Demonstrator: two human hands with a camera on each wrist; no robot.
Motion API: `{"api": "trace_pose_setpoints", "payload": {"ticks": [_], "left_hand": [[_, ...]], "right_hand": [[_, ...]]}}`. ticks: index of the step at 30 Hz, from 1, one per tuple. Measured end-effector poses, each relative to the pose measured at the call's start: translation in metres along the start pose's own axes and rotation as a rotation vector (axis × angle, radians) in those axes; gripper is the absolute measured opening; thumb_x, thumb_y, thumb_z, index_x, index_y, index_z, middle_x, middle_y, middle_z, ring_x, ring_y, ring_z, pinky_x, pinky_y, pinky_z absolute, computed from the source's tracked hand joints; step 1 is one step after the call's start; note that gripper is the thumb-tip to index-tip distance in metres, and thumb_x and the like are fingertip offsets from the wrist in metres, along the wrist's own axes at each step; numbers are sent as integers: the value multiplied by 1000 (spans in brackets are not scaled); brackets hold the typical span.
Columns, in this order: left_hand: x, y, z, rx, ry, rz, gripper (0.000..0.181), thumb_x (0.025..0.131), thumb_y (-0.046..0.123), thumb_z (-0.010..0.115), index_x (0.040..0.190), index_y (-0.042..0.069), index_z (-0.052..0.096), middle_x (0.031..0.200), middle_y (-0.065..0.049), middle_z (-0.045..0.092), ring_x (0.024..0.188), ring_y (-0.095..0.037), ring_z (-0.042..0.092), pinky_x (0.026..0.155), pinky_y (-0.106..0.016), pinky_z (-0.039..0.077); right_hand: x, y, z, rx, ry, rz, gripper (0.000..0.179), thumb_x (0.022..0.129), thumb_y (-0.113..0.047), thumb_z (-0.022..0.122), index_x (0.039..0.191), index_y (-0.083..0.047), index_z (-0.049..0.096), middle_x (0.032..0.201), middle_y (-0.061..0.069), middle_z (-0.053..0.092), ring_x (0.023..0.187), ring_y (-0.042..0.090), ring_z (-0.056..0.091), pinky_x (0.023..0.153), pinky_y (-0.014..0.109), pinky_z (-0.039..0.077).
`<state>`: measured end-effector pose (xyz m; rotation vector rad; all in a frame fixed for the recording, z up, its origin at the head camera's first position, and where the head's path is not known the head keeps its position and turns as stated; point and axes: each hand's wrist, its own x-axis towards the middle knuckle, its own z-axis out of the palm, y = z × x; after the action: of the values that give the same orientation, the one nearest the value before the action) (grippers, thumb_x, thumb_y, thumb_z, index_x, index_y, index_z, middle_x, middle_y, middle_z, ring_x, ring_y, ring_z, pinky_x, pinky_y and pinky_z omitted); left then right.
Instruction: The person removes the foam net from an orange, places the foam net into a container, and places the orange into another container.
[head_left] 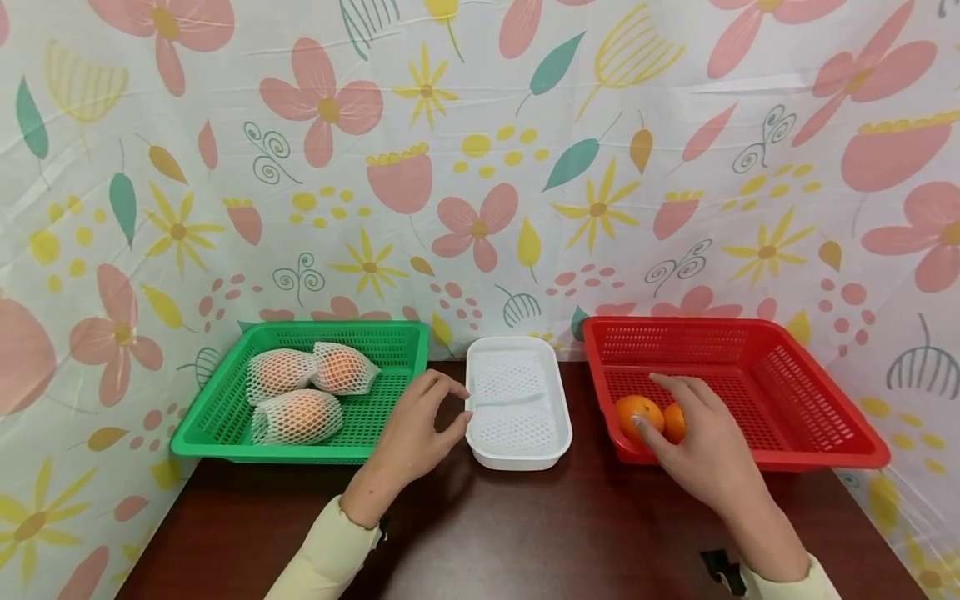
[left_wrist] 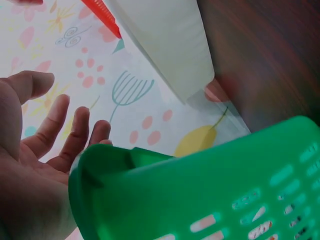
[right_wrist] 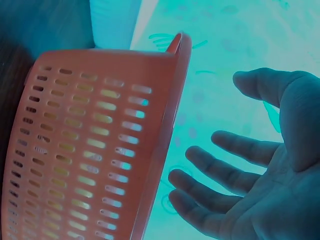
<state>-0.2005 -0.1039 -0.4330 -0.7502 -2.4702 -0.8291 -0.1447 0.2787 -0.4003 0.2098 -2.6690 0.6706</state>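
My left hand [head_left: 417, 427] hovers between the green basket and the white tray [head_left: 519, 460], its fingers loosely bent with nothing in them. In the left wrist view that hand [left_wrist: 55, 135] is beside the rim of the green basket [left_wrist: 200, 190]. Above the near left part of the red basket [head_left: 750, 457] is my right hand [head_left: 705, 442], thumb and fingers apart. Two oranges lie under it: one orange [head_left: 636, 410] shows mostly, the other orange [head_left: 674, 423] is partly hidden by the hand. The right wrist view shows this hand [right_wrist: 245, 170] holding nothing.
Three round fruits in white foam nets, one of them a netted fruit [head_left: 298, 417], lie in the green basket [head_left: 300, 454] on the left. All containers stand on a dark wooden table [head_left: 525, 533]. A flower-patterned sheet [head_left: 480, 167] hangs behind them.
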Motion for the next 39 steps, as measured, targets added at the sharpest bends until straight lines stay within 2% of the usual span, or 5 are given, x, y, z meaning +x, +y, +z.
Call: {"api": "trace_pose_setpoints", "payload": {"ticks": [12,19,26,31,39], "left_hand": [[-8,-9,-15,17,19,-13,18,97,25,79,112,20,69,115,4,62,109,-17,59,93,-38,53],[-12,-15,-26,48,18,-39,18,98,25,78,113,21,70,116,3,62,107,-17,59,93,-39,53],[-16,-27,-39,63,52,-25,20,96,21,80,112,14,72,115,-1,64,111,-22,62,95,-43,55],[-20,-38,-47,65,80,-17,22,93,17,83,111,12,73,112,-5,65,109,-26,65,94,-46,55],[-29,-52,-60,97,71,-81,24,93,18,83,114,15,72,117,-5,67,115,-28,64,97,-49,55]], "right_hand": [[-6,-17,9,-9,53,-81,64,82,-22,91,138,-7,64,131,17,61,116,40,57,95,69,51],[-11,-24,12,-19,17,-97,62,84,-26,91,138,-9,65,132,16,62,117,40,59,96,68,51],[-15,-30,14,-27,4,-112,63,84,-26,91,138,-8,65,133,16,62,121,39,58,97,68,51],[-17,-31,14,-30,-7,-118,63,84,-27,91,138,-8,65,133,15,61,121,38,59,97,67,52],[-22,-38,15,-23,-4,-162,64,83,-26,92,138,-8,66,133,12,62,120,34,60,95,63,55]]}}
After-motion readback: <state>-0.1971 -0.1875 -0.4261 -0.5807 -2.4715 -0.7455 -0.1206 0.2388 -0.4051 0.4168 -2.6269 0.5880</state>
